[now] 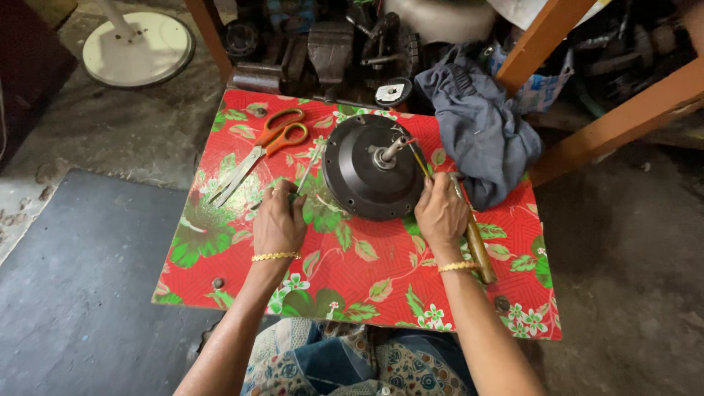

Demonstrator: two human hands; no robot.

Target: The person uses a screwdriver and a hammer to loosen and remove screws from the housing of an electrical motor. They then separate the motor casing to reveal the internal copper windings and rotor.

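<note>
On the low tabletop (352, 271), covered with a red flowered cloth, a round black fan motor (370, 172) lies flat with its short shaft (390, 150) pointing up. It sits toward the far middle of the cloth, between the two hands.

In the head view, the right hand (440, 213) rests at the motor's near right edge, its fingers closed round a wooden-handled tool (475, 242) whose handle runs back along the wrist; the working tip is hidden by the hand and the motor's rim. The left hand (279, 220) lies on the cloth just left of the motor, fingers curled onto a thin metal tool (308, 170) that slants up toward the motor; whether it is truly gripped or only pressed down I cannot tell.

By my judgement the step in hand is work at the motor's rim. The next move would call for keeping the housing steady while the tool bears on it.

Orange-handled scissors (260, 150) lie open-bladed at the far left of the cloth. A crumpled blue-grey cloth (480, 132) sits at the far right, touching the tabletop's edge. No packages, labels or signs can be made out.
</note>
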